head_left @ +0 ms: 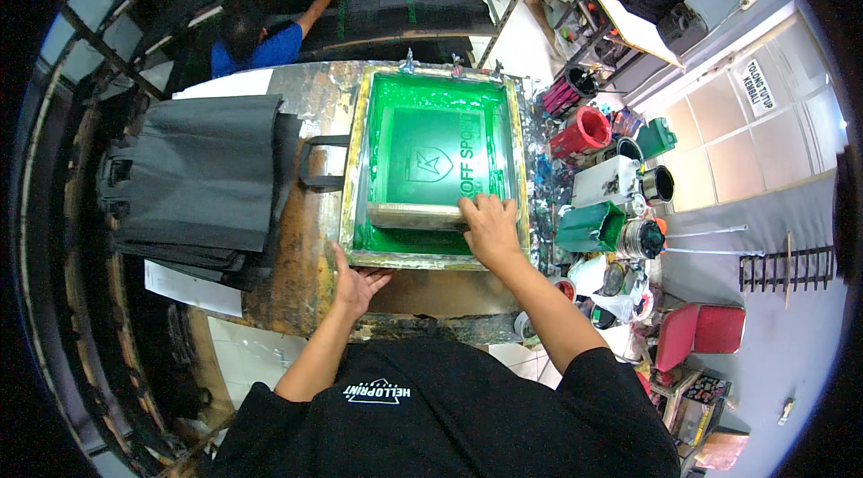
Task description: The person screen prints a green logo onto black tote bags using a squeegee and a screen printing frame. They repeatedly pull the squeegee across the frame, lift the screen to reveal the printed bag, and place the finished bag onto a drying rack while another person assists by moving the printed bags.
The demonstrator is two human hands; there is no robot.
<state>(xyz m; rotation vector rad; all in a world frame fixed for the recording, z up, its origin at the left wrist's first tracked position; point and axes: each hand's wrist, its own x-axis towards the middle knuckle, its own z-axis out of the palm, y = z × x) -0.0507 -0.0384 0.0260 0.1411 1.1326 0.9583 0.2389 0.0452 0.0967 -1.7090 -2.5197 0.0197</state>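
Observation:
A screen-printing frame (357, 146) lies on the worktable, its mesh coated with wet green ink and showing a shield design with lettering. Across the near part of the mesh rests a wooden-handled squeegee (413, 216). My right hand (492, 228) is closed over the squeegee's right end. At the frame's near left corner is my left hand (358, 286), palm up, with fingers stretched along the near edge and thumb apart. A dark strap handle (322, 163) sticks out from under the frame's left side; whatever it belongs to is hidden.
A stack of dark fabric bags (202, 177) covers the table's left. Along the right stand a red bucket (586, 132), a green container (589, 228) and several ink pots. Metal clamps (458, 66) sit at the frame's far edge. Beyond the table, a person in blue (261, 48) reaches out.

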